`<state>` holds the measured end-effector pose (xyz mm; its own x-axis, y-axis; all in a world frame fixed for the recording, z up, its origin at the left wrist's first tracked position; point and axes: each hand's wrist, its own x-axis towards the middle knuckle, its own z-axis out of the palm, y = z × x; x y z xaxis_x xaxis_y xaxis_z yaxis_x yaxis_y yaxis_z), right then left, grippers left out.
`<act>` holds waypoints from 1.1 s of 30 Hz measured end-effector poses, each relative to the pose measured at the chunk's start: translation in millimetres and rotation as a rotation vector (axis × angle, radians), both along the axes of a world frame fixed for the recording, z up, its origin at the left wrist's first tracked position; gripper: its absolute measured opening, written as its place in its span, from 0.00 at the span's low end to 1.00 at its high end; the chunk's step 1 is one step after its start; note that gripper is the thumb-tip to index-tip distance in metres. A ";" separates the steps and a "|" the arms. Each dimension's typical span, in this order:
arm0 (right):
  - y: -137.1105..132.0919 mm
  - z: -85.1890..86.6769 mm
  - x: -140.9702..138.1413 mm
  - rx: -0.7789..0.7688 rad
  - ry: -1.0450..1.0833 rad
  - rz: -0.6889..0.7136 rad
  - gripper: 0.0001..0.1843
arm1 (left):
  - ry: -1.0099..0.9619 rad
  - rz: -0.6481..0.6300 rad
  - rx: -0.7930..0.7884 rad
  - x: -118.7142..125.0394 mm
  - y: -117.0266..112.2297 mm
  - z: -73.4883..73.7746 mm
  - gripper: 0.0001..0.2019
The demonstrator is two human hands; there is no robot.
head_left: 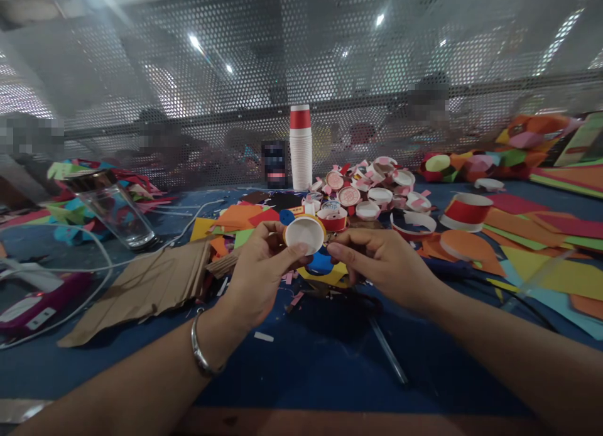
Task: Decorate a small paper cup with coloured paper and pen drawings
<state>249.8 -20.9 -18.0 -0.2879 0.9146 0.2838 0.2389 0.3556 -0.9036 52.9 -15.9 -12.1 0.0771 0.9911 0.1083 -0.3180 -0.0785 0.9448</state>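
Note:
My left hand (264,269) pinches a cut-off paper cup bottom (305,232) between thumb and fingers, its white hollow side facing me. Yellow-orange paper shows along the cup bottom's edge. Close to its right side is my right hand (372,257), thumb and fingers pressed together; what they hold, if anything, is too small to make out. Behind both hands lie a red-and-white cup ring (333,217) and a heap of cut cup bottoms (370,194) with pink paper tabs. Blue and yellow paper pieces (325,269) lie below the cup bottom.
A tall stack of paper cups (301,156) stands at the back. Flattened cardboard (146,285), a glass tumbler (115,210) and a purple device (38,304) with white cables are leftward. Coloured paper sheets (551,266) lie rightward. A clear stick (389,351) rests in front.

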 end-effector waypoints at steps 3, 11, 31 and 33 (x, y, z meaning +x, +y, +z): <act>-1.1 1.5 -1.2 -0.035 0.032 0.008 0.18 | 0.008 -0.003 0.002 0.2 0.0 -0.6 0.20; 0.3 -2.7 -1.5 -0.031 -0.016 0.026 0.17 | 0.016 -0.012 0.011 -2.2 0.1 0.3 0.20; 9.9 1.2 23.7 0.206 -0.527 -0.047 0.15 | -0.082 0.089 -0.071 -8.8 8.8 8.3 0.07; 8.8 1.0 21.8 0.190 -0.625 0.041 0.10 | -0.107 0.073 -0.102 -10.9 10.3 8.5 0.06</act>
